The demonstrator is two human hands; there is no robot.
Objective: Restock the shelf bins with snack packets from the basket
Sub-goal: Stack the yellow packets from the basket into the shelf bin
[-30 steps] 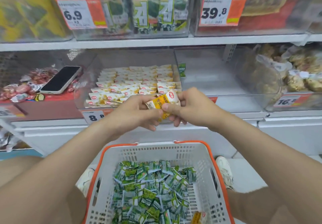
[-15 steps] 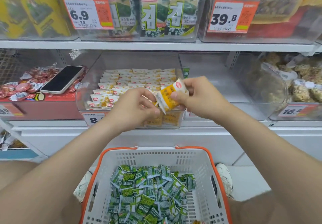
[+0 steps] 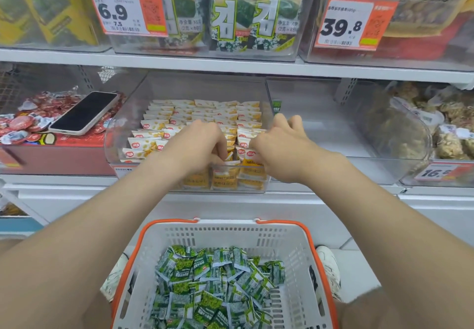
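Currently, a phone [image 3: 84,112] lies on the left bin's red packets [image 3: 23,123]. In the middle bin [image 3: 123,134], the left hand [image 3: 195,144] curls its fingers into the front yellow packets [image 3: 225,177]; any grip is hidden. The right hand [image 3: 279,149] rests alongside, fingers loosely spread. The empty bin [image 3: 333,128] lies just right, nearest the right hand. The green packets [image 3: 218,282] fill the basket [image 3: 230,228], near, below both hands.

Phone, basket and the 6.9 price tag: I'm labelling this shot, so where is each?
Phone [image 3: 84,111]: head view, middle of its dark screen.
Basket [image 3: 230,234]: head view, white far wall.
6.9 price tag [image 3: 112,12]: head view, on the digits.
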